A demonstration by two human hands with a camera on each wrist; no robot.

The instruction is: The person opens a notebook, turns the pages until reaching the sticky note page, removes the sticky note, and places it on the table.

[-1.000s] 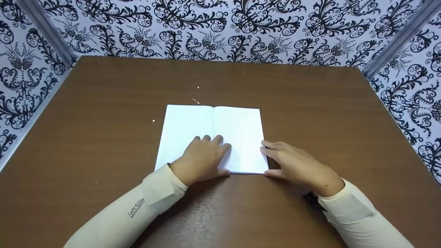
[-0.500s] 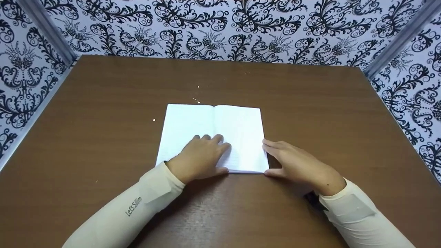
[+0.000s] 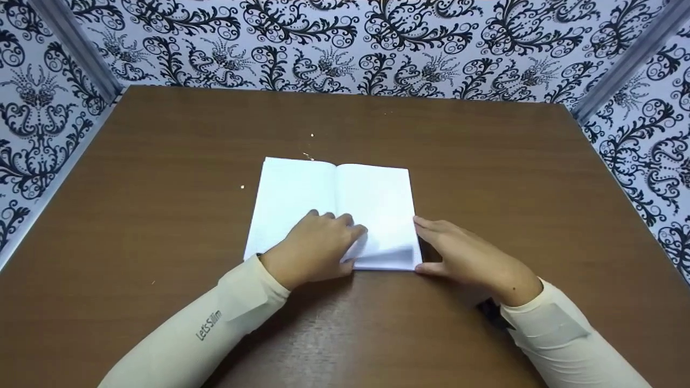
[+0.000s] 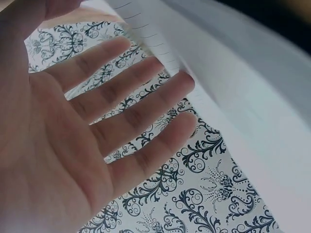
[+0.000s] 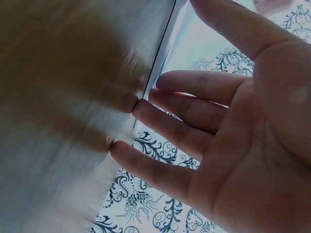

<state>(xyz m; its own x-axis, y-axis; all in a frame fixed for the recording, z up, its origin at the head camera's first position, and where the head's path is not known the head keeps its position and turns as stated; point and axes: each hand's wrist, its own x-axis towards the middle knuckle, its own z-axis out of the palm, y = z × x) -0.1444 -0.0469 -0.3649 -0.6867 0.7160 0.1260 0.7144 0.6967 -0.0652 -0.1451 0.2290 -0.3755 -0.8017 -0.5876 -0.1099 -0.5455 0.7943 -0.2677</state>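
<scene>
An open notebook point(image 3: 372, 205) lies on the tabletop point(image 3: 135, 226) at the centre of the head view. The left hand point(image 3: 312, 250) rests across its lower middle, fingers straight and apart; the right hand point(image 3: 469, 261) touches its right edge and lower-right corner, fingers extended, slightly apart. It should be light, with floppy, easily creased pages; the outer edges or spine look best to hold. The left hand hides the lower fold; faint page lines barely read, and the cover is out of sight.
</scene>
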